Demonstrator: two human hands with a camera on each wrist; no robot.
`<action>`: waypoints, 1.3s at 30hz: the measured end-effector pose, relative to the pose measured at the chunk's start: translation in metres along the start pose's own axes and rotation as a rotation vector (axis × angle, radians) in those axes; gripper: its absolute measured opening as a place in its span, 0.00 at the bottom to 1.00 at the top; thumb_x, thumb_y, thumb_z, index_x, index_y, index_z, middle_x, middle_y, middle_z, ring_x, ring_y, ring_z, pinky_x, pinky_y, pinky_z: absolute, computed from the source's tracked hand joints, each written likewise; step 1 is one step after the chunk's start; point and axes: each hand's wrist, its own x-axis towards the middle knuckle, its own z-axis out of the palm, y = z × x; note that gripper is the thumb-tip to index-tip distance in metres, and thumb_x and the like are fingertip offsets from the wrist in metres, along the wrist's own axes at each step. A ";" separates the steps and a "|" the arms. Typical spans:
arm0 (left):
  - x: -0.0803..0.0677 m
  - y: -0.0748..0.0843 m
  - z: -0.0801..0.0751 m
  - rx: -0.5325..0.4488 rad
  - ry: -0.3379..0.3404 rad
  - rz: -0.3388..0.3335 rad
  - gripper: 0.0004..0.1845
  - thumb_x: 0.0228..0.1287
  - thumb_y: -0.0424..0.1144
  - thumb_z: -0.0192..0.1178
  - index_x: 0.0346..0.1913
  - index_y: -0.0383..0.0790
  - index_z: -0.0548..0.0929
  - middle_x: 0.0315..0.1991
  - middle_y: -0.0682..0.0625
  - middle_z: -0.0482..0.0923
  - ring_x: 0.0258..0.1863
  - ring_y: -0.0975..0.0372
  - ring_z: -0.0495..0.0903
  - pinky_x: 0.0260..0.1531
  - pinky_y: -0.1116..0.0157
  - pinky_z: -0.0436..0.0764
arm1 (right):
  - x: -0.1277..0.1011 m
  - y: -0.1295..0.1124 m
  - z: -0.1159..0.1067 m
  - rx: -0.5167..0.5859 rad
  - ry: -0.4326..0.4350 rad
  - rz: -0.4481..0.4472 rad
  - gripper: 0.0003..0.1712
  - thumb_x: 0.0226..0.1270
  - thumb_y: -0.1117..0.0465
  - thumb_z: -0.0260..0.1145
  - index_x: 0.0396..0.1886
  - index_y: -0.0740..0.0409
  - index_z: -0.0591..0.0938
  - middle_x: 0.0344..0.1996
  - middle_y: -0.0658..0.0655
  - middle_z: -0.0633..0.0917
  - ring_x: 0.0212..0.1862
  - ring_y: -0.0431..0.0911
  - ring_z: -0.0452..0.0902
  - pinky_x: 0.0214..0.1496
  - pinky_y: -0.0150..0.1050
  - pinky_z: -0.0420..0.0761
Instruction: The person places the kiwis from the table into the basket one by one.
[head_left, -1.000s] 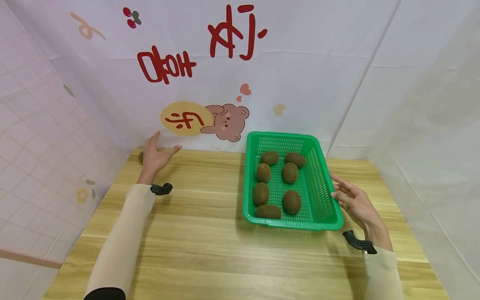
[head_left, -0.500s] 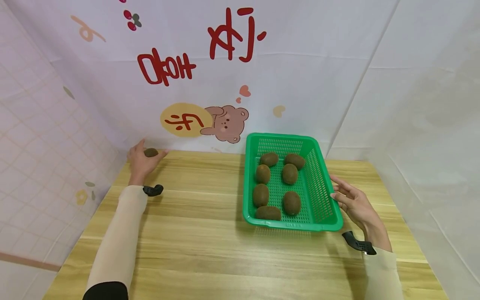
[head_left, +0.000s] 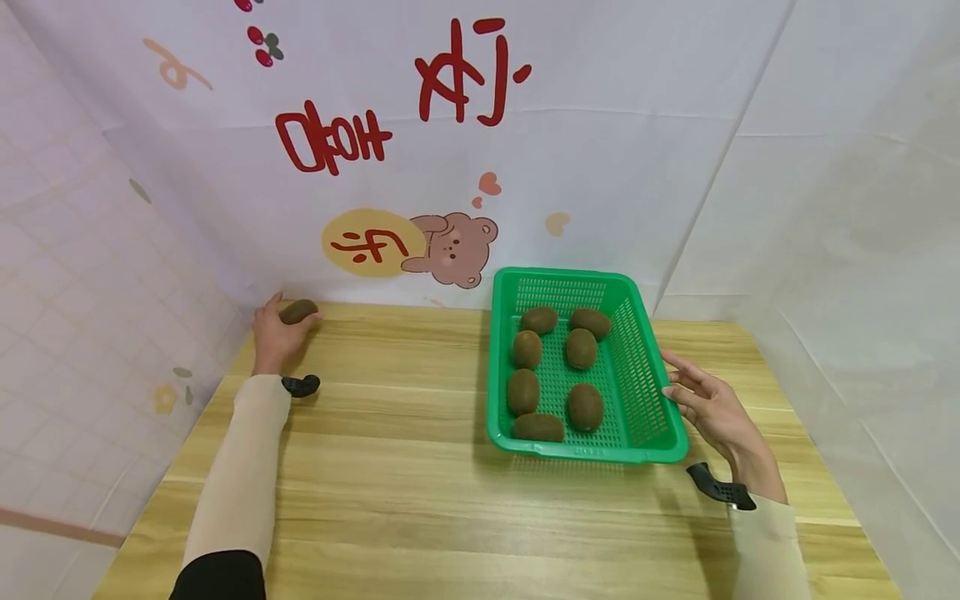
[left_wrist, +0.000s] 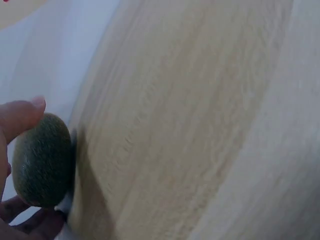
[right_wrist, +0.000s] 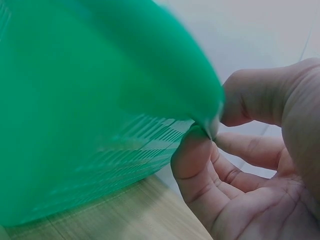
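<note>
On wooden table [head_left: 420, 492], white backdrop behind: left hand [head_left: 273, 337] grips kiwi [head_left: 298, 311]; right hand [head_left: 708, 408] pinches basket [head_left: 667, 421] rim.

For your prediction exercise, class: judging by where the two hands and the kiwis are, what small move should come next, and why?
Probably the left hand lifts its kiwi off the table's far left corner and carries it toward the green basket. It already grips that kiwi, seven kiwis lie in the basket, and the right hand steadies the rim.

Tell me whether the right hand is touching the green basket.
Touching. The right wrist view shows the right hand with its thumb pressed against the green basket at the rim.
</note>
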 end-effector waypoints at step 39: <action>-0.029 0.031 0.009 -0.149 0.062 0.182 0.32 0.72 0.44 0.65 0.72 0.33 0.72 0.68 0.30 0.71 0.64 0.39 0.73 0.59 0.44 0.76 | -0.003 -0.001 0.002 -0.049 0.028 0.032 0.41 0.77 0.62 0.63 0.83 0.54 0.56 0.56 0.52 0.76 0.47 0.37 0.78 0.43 0.28 0.83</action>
